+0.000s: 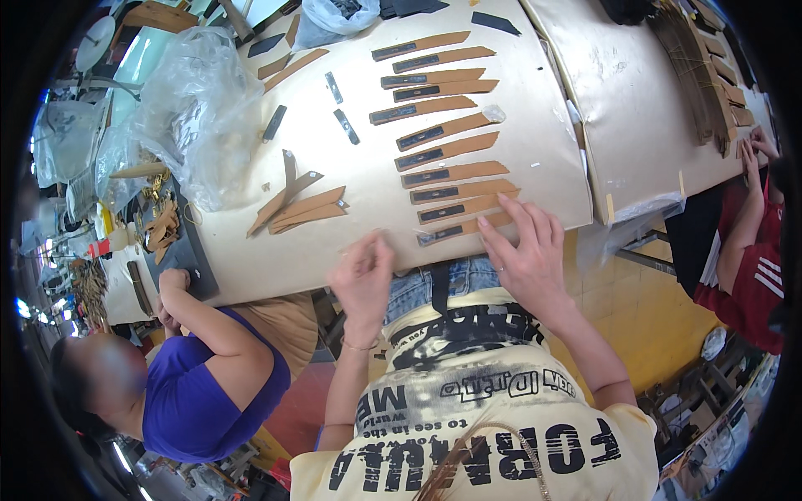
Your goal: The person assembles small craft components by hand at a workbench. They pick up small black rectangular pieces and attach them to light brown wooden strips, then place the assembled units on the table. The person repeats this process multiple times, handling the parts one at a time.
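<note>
In front of me a column of brown leather-like strips (443, 152) lies on the table. Each strip has a dark rectangular piece with a small shiny mark at its left end. My right hand (530, 259) is open, fingers stretched out over the right ends of the nearest strips (459, 229). My left hand (363, 275) is closed at the table's near edge, left of the column. Its thumb and fingers are bent together, slightly blurred; what they hold, if anything, cannot be made out.
Loose brown strips (309, 209) and small dark pieces (345, 127) lie to the left. Clear plastic bags (196, 108) sit farther left. A person in purple (213, 384) works at my left, another in red (743, 275) at the far right, beside stacked brown strips (693, 75).
</note>
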Demonstrator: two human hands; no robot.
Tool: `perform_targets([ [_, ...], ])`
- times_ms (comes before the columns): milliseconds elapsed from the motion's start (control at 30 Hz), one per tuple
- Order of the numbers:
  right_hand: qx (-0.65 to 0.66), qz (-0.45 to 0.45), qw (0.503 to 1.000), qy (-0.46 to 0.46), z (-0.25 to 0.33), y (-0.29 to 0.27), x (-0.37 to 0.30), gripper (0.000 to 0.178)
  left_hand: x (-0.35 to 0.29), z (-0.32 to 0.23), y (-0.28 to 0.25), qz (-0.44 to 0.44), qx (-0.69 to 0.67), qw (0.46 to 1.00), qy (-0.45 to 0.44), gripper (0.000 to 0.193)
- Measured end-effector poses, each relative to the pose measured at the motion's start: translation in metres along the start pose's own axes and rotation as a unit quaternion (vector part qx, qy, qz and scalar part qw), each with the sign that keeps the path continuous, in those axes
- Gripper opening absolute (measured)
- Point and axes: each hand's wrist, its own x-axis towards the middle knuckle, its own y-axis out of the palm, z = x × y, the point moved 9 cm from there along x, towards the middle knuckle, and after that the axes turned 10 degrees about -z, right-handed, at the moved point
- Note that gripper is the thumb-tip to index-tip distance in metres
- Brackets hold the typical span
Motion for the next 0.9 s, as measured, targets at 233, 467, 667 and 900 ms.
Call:
perform_targets([
  [233,0.016,0.005,1.000,0.006,-0.002,-0.003,0.001,0.039,0.026,0.025,-0.049,-0.054,-0.029,0.996,-0.063,0.021],
  [467,0.024,-0.001,1.000,0.018,-0.002,-0.002,-0.002,0.041,-0.012,-0.074,0.031,0.106,-0.057,0.973,0.194,0.039],
  [667,0.026,-0.003,1.000,0.013,-0.003,-0.002,-0.002,0.040,-0.008,-0.066,0.040,0.080,-0.063,0.981,0.166,0.017],
  [900,0.029,-0.024,0.999,0.007,-0.005,-0.001,-0.004,0.041,0.002,-0.009,0.003,0.034,0.047,0.998,0.037,0.006],
])
